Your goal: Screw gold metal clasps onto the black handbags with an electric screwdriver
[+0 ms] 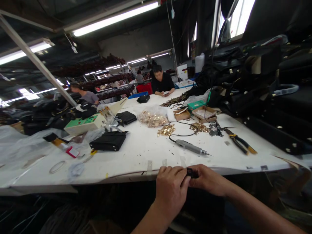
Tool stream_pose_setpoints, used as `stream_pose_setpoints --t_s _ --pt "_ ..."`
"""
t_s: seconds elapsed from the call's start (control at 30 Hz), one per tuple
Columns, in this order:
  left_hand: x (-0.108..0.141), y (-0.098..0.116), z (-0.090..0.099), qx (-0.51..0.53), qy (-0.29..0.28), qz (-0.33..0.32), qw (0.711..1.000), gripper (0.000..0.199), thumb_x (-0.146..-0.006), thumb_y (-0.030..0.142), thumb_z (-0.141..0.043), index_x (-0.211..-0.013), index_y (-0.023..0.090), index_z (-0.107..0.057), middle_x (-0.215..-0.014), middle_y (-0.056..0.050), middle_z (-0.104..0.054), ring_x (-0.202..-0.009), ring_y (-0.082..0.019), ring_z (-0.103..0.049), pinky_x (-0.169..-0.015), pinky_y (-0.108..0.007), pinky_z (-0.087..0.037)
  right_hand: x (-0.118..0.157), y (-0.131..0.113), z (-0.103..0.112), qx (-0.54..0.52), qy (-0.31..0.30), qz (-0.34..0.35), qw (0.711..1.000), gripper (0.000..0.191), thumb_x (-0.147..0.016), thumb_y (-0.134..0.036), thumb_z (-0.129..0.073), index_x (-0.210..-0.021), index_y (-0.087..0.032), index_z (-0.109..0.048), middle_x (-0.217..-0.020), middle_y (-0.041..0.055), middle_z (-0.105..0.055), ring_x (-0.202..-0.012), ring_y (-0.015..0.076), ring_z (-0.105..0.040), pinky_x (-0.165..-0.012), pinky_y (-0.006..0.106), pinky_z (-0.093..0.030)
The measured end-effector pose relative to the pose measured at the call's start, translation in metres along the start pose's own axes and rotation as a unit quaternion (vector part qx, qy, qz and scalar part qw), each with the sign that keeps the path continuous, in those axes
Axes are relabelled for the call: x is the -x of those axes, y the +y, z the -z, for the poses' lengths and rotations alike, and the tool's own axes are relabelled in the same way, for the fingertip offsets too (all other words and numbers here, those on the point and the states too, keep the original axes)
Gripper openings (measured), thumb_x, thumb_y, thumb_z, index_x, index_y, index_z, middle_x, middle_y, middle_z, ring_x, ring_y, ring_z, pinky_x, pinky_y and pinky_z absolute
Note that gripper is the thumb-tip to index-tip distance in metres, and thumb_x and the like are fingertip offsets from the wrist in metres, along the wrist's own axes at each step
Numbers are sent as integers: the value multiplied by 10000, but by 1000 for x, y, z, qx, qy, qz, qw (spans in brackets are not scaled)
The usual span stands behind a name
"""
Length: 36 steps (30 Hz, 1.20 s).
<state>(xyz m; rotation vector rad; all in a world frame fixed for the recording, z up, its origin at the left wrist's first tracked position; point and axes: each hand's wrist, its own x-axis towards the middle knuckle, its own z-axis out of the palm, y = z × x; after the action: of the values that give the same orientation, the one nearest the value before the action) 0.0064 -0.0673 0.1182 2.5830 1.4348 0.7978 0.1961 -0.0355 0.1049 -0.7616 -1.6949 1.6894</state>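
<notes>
At the table's near edge my left hand [170,187] and my right hand [207,178] meet with fingers closed. A small black piece [191,173] shows between them, gripped by my right thumb and fingers. My left fingers are curled over its left side, and what lies under them is hidden. Below the hands is a dark area where I cannot make out whether the black piece continues. Just beyond lies a grey electric screwdriver [191,147] with its cable, its tip pointing right. To its right are pliers [240,141] with black and yellow handles.
Gold metal pieces lie in piles [166,130] and in a clear plastic bag [153,117]. Black bags [108,140] and a green-and-cream machine [84,123] stand left. Open cardboard boxes [204,113] sit right. A person [162,81] leans on the table's far end.
</notes>
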Motion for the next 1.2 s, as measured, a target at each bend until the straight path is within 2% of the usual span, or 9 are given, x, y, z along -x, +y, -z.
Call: stream_pose_setpoints --t_s 0.17,0.27,0.37,0.47,0.6,0.7,0.83,1.0,1.2 --pt "-8 -33 -19 41 -25 59 997 123 -934 257 -627 -853 241 -718 -826 -19 -741 -810 -209 -671 -780 -376 -398 -28 11 7 -55 -35 -39 997 408 -799 -461 -799 -1072 -165 -737 -987 36 -724 -967 239 -654 -952 361 -490" --pt "-14 -55 -33 99 -68 128 984 135 -919 279 -629 -838 246 -733 -829 -3 -755 -816 -202 -686 -775 -345 -418 -45 18 24 8 -52 -85 995 400 -798 -416 -784 -1113 -172 -743 -986 42 -737 -942 228 -670 -907 340 -512" --pt "-22 -75 -46 149 -138 208 957 184 -925 332 -600 -873 259 -761 -860 6 -775 -835 -203 -709 -739 -315 -449 -68 19 51 98 13 -172 980 494 -834 -418 -717 -1249 -150 -693 -947 69 -746 -823 218 -689 -698 305 -522" --pt "-29 -90 -59 159 -175 236 943 226 -926 376 -581 -922 268 -780 -902 0 -789 -865 -218 -722 -748 -321 -480 -105 15 79 193 125 -161 960 473 -862 -412 -670 -1256 -152 -694 -995 86 -762 -842 225 -704 -722 321 -523" --pt "-34 -104 -75 178 -141 209 951 210 -906 372 -612 -947 270 -790 -959 -16 -798 -896 -224 -727 -815 -336 -512 -167 21 106 354 194 -113 908 298 -861 -340 -670 -1083 -171 -775 -1019 76 -781 -915 231 -707 -836 332 -510" --pt "-32 -111 -86 200 -104 201 953 138 -870 341 -662 -883 281 -786 -892 -5 -793 -845 -221 -726 -812 -351 -519 -211 41 120 439 205 -117 867 234 -876 -303 -661 -1042 -187 -776 -982 58 -783 -872 210 -704 -800 307 -501" --pt "-25 -116 -98 217 -42 200 955 51 -799 278 -714 -809 287 -763 -785 4 -758 -775 -220 -712 -776 -369 -516 -254 70 135 492 195 -106 842 216 -892 -282 -647 -1058 -218 -768 -1046 48 -756 -897 198 -675 -804 292 -470" --pt "-22 -118 -104 255 -10 193 948 73 -752 243 -730 -810 284 -746 -799 11 -769 -777 -223 -719 -775 -381 -521 -283 86 140 536 153 -99 824 188 -875 -249 -642 -1016 -239 -765 -1061 32 -717 -911 180 -627 -745 260 -408" --pt "-20 -118 -106 258 -18 201 945 93 -761 275 -751 -838 321 -777 -789 20 -781 -776 -236 -718 -794 -402 -525 -290 91 140 548 156 -102 816 182 -895 -259 -596 -937 -234 -771 -1000 35 -717 -906 181 -612 -684 257 -364"
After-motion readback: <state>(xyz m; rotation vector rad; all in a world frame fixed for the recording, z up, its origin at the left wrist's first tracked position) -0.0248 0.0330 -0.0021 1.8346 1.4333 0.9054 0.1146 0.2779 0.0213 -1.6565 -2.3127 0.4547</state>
